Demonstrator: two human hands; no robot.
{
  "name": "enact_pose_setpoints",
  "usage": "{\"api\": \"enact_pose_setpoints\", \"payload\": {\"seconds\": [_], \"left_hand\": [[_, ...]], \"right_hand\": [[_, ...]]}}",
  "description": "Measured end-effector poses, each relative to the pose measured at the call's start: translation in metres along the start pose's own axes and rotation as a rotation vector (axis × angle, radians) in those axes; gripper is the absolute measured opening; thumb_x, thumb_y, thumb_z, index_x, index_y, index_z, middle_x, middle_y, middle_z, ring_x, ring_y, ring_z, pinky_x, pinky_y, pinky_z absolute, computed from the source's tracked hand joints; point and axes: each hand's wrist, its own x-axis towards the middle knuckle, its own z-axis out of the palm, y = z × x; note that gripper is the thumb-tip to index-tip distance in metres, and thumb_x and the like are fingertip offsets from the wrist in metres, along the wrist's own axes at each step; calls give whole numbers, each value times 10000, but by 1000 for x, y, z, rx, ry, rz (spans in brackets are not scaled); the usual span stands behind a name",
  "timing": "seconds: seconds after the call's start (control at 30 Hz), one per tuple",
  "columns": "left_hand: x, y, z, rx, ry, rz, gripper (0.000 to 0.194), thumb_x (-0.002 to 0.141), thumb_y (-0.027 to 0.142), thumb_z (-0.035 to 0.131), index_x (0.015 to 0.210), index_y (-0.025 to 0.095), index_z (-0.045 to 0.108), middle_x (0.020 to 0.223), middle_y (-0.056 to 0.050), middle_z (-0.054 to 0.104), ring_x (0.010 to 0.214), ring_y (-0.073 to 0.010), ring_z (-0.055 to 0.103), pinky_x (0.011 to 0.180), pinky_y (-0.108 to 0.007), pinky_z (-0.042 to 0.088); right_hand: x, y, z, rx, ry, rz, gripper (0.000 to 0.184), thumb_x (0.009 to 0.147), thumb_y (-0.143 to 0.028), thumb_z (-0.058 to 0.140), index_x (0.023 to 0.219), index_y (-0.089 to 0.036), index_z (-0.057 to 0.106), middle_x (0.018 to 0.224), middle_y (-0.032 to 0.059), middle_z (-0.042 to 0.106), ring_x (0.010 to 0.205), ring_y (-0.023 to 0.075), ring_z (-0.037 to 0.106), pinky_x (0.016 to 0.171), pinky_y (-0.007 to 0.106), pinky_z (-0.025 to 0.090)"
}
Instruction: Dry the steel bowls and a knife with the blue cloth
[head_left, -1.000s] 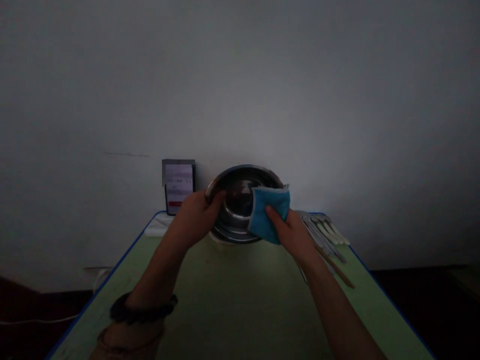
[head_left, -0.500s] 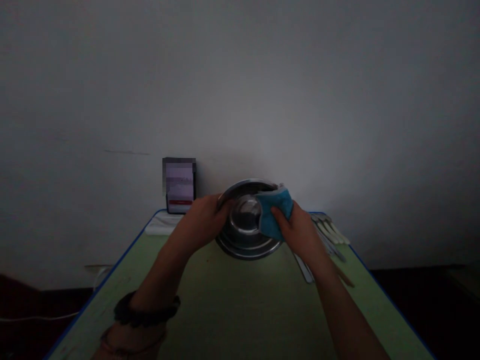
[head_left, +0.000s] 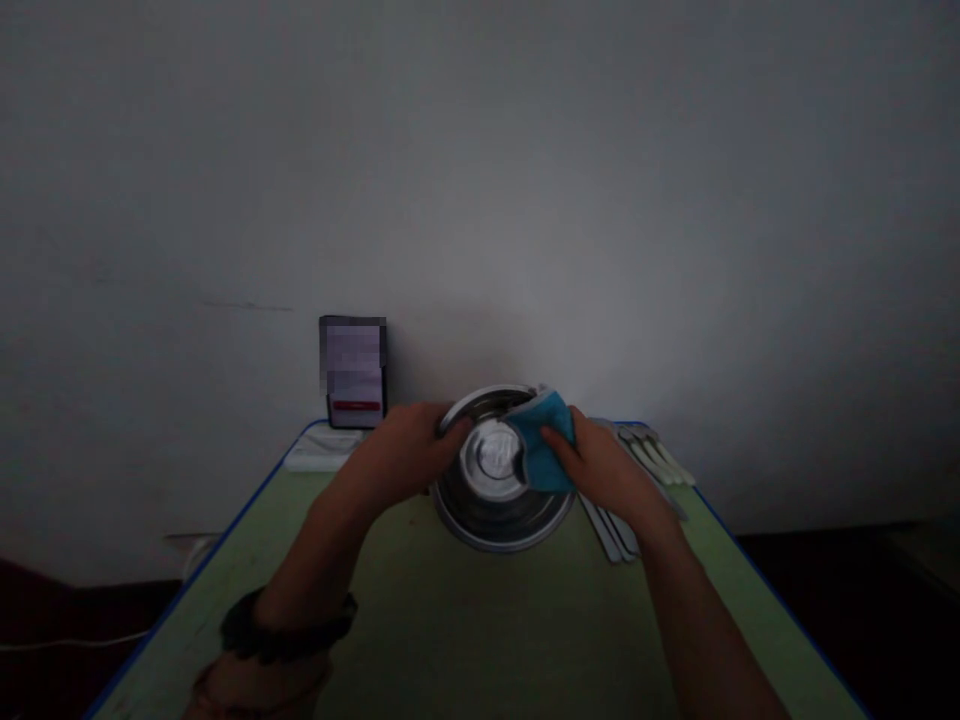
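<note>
A round stainless steel bowl (head_left: 495, 525) is tilted with its hollow side facing me, over the far part of the table. My left hand (head_left: 416, 445) grips its left rim, with the thumb inside and the fingers hidden behind. My right hand (head_left: 600, 455) is closed on a blue cloth (head_left: 546, 450) with a pale edge, its thumb on top. The cloth is folded over the bowl's right rim and covers part of the inner wall. Whether the bowl's underside touches the table cannot be seen.
Cutlery with pale handles (head_left: 664, 462) and several metal utensils (head_left: 611, 535) lie on the right of the green table (head_left: 480, 630). At the back left, a tablet (head_left: 356, 375) leans against the wall (head_left: 480, 200), beside a folded white cloth (head_left: 319, 455).
The bowl has come slightly lower and tipped, so its inner base shows brighter. My right hand and the blue cloth have shifted slightly down and left along with it.
</note>
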Motion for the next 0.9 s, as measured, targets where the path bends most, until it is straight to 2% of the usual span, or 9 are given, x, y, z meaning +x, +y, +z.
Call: {"api": "enact_pose_setpoints", "payload": {"seconds": [0.07, 0.17, 0.27, 0.37, 0.43, 0.53, 0.6, 0.7, 0.9], "left_hand": [[1, 0, 0, 45, 22, 36, 435, 835, 418, 293, 809, 151, 635, 631, -63, 651, 543, -175, 605, 509, -241, 380], [2, 0, -1, 105, 119, 87, 426, 843, 387, 294, 807, 139, 638, 657, -76, 649, 618, -187, 608, 550, -247, 376], [4, -1, -1, 88, 211, 54, 420, 838, 388, 297, 793, 138, 632, 624, -60, 635, 562, -170, 586, 521, -239, 366], [5, -3, -2, 0, 240, 0, 397, 818, 399, 324, 773, 137, 619, 609, -49, 635, 531, -161, 586, 492, -227, 377], [4, -5, -2, -79, 153, -8, 367, 802, 397, 349, 773, 139, 608, 608, -46, 645, 528, -163, 604, 487, -222, 402], [1, -7, 0, -129, -87, -11, 353, 789, 385, 358, 662, 152, 590, 544, -41, 642, 495, -164, 615, 469, -220, 427], [-1, -6, 3, -121, -197, -16, 383, 791, 389, 351, 573, 162, 569, 497, -40, 633, 471, -162, 612, 455, -220, 430], [-3, -2, 8, -133, -256, -22, 411, 797, 411, 343, 538, 166, 549, 472, -42, 630, 449, -158, 607, 435, -220, 433], [-3, 0, 9, -222, -324, -72, 406, 807, 447, 336, 598, 163, 535, 433, -33, 604, 413, -160, 602, 394, -213, 436]], "right_hand": [[-1, -3, 0, -1, -10, -10, 276, 866, -396, 349, 922, -165, 491, 883, 128, 636, 789, 211, 589, 655, 271, 374], [0, -10, 2, -9, 69, 83, 313, 873, -414, 308, 927, -157, 478, 828, 135, 636, 735, 226, 592, 605, 277, 367], [3, -14, 7, 35, 185, 172, 326, 874, -418, 290, 941, -149, 462, 796, 143, 637, 705, 239, 593, 578, 286, 362], [6, -12, 11, 89, 233, 163, 324, 869, -401, 313, 969, -137, 472, 832, 157, 638, 770, 249, 594, 609, 294, 373], [7, -8, 12, 79, 195, 133, 324, 863, -386, 335, 983, -129, 491, 869, 162, 638, 814, 251, 589, 640, 299, 377], [5, 0, 9, 1, 87, 83, 297, 853, -363, 369, 935, -129, 534, 879, 152, 642, 786, 238, 586, 652, 301, 371], [3, 3, 5, -26, 48, 44, 273, 846, -347, 395, 905, -135, 556, 867, 137, 648, 750, 218, 582, 646, 294, 368], [1, 6, -2, -16, 56, 6, 245, 826, -340, 439, 900, -147, 570, 844, 108, 651, 725, 195, 575, 628, 278, 366], [1, 6, -10, 71, 105, -56, 254, 828, -370, 432, 892, -169, 572, 822, 69, 637, 716, 179, 566, 629, 278, 380]]}}
